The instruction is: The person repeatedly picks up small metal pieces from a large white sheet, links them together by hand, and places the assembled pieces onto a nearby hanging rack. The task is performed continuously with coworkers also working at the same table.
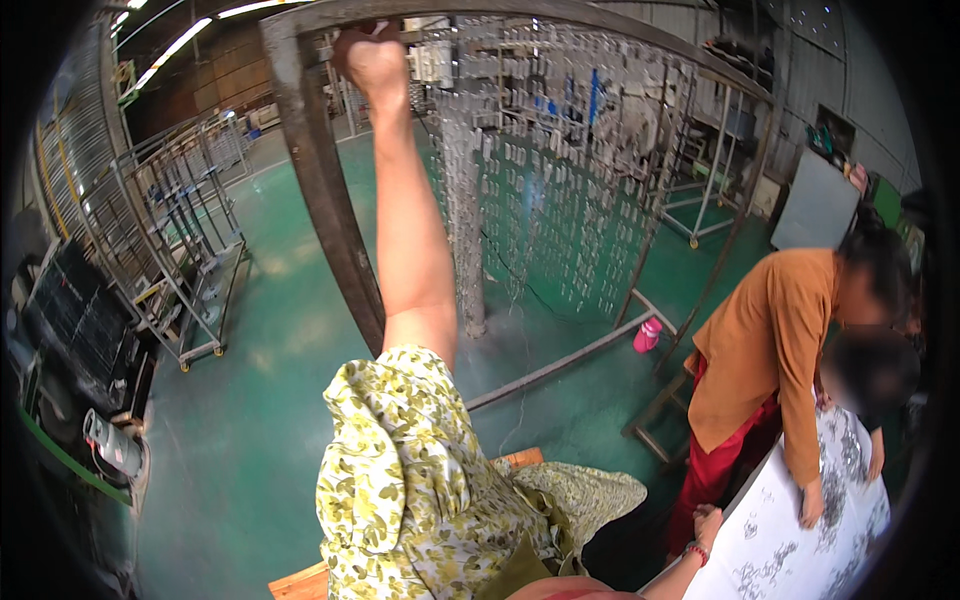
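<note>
My left arm stretches up out of a green-and-white floral sleeve. My left hand (378,62) is at the upper left corner of a tall dark metal frame (325,170), close under its top bar. Its fingers look curled, but shadow and the bar hide what they hold. From the frame's top hang many strings of small clear pieces (560,190), in rows like a curtain. Low on the right, my right hand (707,525), with a red bracelet at the wrist, lies curled at the edge of a white sheet-covered table (740,540). What it grips, if anything, is hidden.
A co-worker in an orange top (770,330) bends over the table, touching scattered dark pieces (835,470); another person is beyond. Wooden planks (300,582) show beneath me. A pink bucket (648,335) is by the frame's base bar (560,360). Wheeled racks (180,240) and a gas cylinder (112,445) stand left.
</note>
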